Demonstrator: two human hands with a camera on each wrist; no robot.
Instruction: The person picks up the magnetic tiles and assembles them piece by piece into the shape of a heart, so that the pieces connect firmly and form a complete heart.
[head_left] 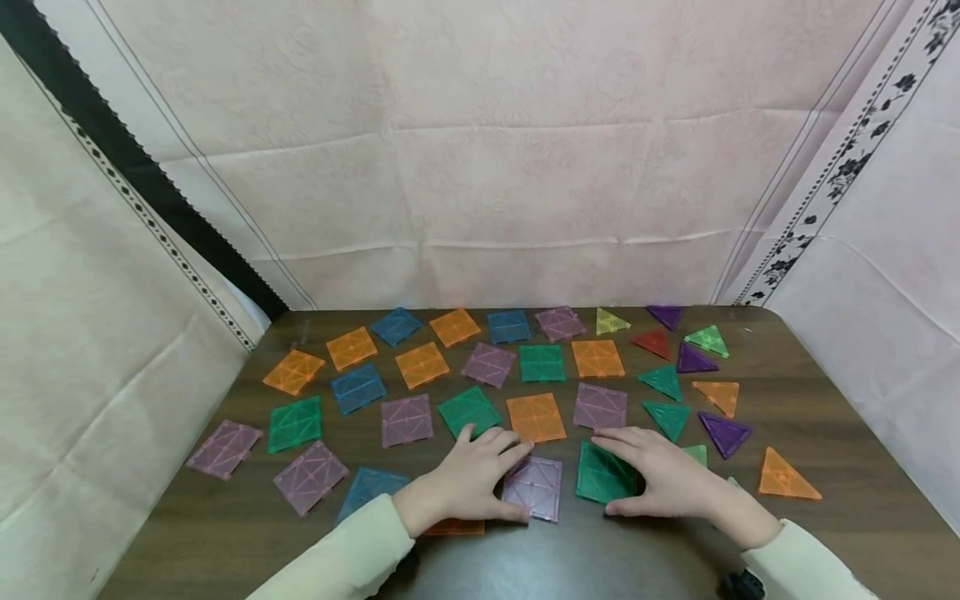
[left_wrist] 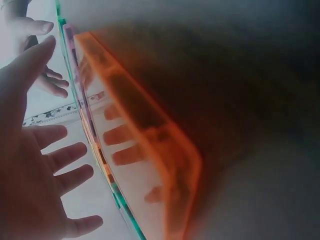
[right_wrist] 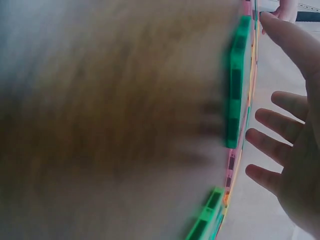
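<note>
The near green square tile (head_left: 600, 477) lies just left of the right hand (head_left: 667, 477), the nearer of the 2, while the left hand (head_left: 468, 477) is also spread, gripping nothing.

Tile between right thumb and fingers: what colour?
Green tile, best seen in the head view.

"Where did the head view look from?"
"Above the near side of the table (head_left: 577, 562), facing forward and down, far enough back to take in the left hand (head_left: 468, 479) and right hand (head_left: 667, 477)."
"And the wrist views?"
"Low, close and turned sideways, looking along the table. An orange tile (left_wrist: 176, 162) loomed nearest the left one. All three views shared both hands."
</note>
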